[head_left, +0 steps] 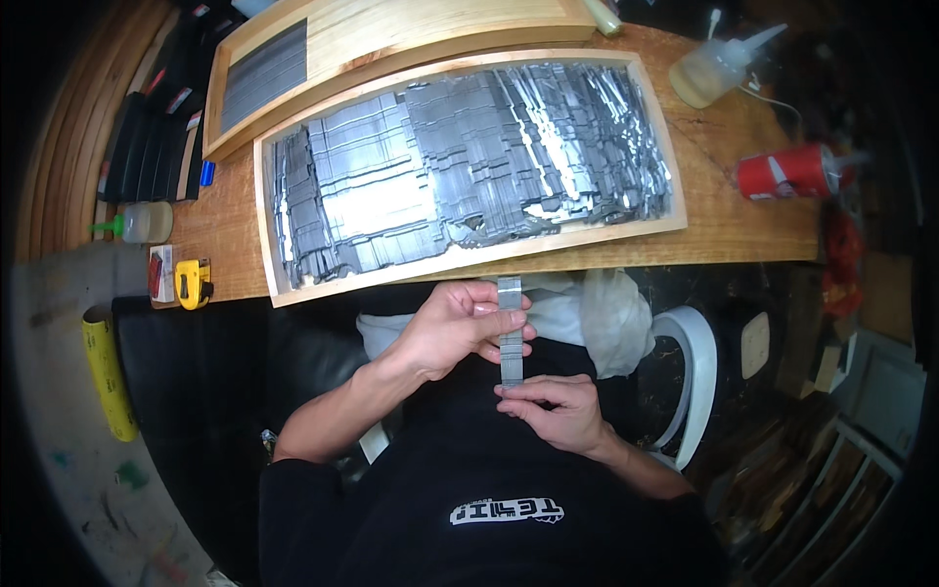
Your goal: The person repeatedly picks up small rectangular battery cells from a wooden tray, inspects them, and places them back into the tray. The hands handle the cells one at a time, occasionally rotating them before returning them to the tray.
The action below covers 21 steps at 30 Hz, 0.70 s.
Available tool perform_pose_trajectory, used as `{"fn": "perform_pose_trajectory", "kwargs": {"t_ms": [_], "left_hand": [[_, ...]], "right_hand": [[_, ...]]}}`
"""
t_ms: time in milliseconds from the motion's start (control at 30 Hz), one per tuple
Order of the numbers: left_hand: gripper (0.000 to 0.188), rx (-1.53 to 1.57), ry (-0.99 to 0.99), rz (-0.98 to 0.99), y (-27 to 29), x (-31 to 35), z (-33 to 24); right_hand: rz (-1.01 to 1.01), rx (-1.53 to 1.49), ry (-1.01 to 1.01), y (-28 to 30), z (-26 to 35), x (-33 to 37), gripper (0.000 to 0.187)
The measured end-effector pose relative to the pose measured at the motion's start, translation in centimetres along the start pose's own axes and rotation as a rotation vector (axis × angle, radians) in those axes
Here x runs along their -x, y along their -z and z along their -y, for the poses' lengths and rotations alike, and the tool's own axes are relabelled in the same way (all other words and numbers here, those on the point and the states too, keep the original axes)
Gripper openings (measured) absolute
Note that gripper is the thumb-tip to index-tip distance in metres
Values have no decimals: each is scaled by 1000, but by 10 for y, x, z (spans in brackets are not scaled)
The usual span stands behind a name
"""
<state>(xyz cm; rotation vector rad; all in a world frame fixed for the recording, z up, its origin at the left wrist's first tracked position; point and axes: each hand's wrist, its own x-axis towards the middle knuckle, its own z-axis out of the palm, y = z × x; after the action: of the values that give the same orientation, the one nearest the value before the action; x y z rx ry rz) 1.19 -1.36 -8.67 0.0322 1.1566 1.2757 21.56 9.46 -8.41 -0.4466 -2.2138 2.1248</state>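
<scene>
A narrow stack of thin grey metal strips [512, 357] is held upright in front of my chest, just off the table's near edge. My left hand [455, 328] grips its upper part, with the thumb across the front and the fingers behind. At the lower end, my right hand [559, 411] pinches the stack between thumb and fingers. Beyond my hands, a shallow wooden tray [469, 256] on the table is filled with rows of similar shiny grey strips [367, 166]. Some of those rows lie even, while others at the right are jumbled.
A second wooden tray [372, 39] sits behind, with a dark grey block of strips [266, 73]. Around the wooden table [724, 230] are a red can [787, 172], a squeeze bottle [709, 73], a green-tipped bottle [145, 223] and a yellow tape measure [193, 284]. A white chair arm [699, 382] stands at my right.
</scene>
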Motion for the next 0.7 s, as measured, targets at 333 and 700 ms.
{"fn": "perform_pose_trajectory", "kwargs": {"t_ms": [333, 700], "left_hand": [[37, -28, -198, -14, -19, 19, 3], [42, -14, -229, 15, -22, 34, 7]], "right_hand": [[36, -1081, 171, 64, 36, -45, 42], [124, -1268, 170, 52, 32, -59, 50]]}}
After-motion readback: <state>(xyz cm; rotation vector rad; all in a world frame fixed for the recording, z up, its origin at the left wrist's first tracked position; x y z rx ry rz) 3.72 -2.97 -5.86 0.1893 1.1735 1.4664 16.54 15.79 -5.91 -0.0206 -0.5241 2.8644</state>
